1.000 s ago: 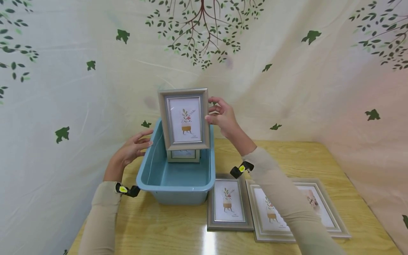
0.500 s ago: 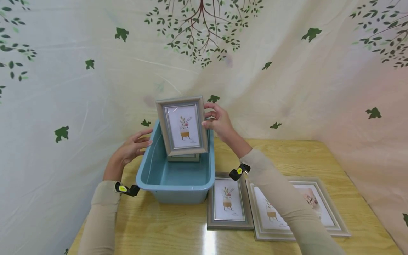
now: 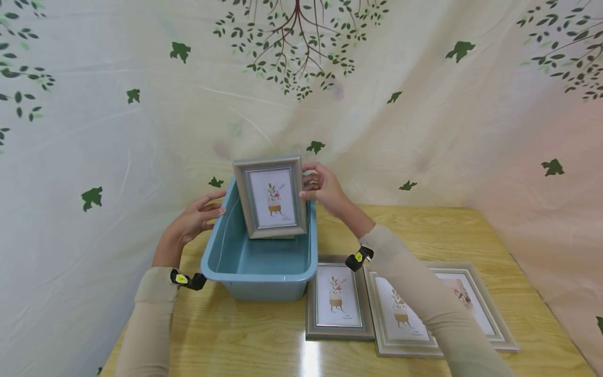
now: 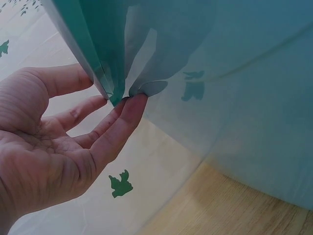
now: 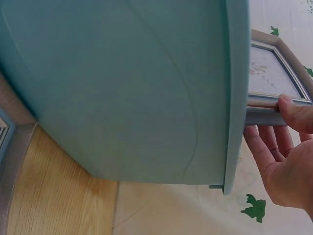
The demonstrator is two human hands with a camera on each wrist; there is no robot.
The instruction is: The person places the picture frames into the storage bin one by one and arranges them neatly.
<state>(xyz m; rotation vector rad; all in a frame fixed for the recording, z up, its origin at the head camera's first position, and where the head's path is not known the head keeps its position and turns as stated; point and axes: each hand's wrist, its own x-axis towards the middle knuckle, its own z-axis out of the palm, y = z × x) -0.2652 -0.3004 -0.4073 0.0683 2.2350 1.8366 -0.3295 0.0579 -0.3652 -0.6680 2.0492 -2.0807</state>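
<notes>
A: what's the right hand (image 3: pixel 327 191) up to?
B: pinching the right edge of a beige-and-grey photo frame (image 3: pixel 275 198), whose lower part is down in the blue plastic basin (image 3: pixel 261 289) between the hands.
A: and the left hand (image 3: pixel 190 222)?
B: fingers loosely spread, tips touching the near side of the rim. Closer to the body than the right hand, a grey-brown photo frame (image 3: pixel 336 296) and a wider frame (image 3: pixel 407 317) lie on the wood-grain table (image 3: pixel 240 335).

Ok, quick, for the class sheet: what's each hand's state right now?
Left hand: open, touching the tub.
Right hand: closed, holding a frame by its edge.
</notes>
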